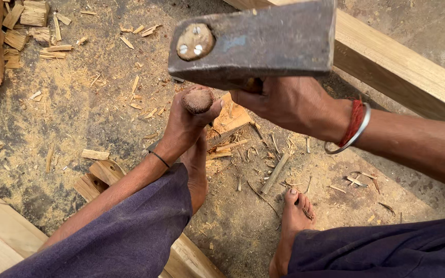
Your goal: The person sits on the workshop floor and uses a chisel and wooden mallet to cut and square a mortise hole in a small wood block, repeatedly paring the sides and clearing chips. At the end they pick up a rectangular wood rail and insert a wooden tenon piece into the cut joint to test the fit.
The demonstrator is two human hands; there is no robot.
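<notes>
Gripping a wooden-handled chisel upright over a wood piece on the floor, the left hand sits under the right hand's raised hatchet — a glancing blow could hit knuckles or the bare foot.

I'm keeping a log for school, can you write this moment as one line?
right hand: grips hatchet, raised | left hand: holds round wooden handle upright | wood piece: behind it | ground: sawdust, chips
</notes>
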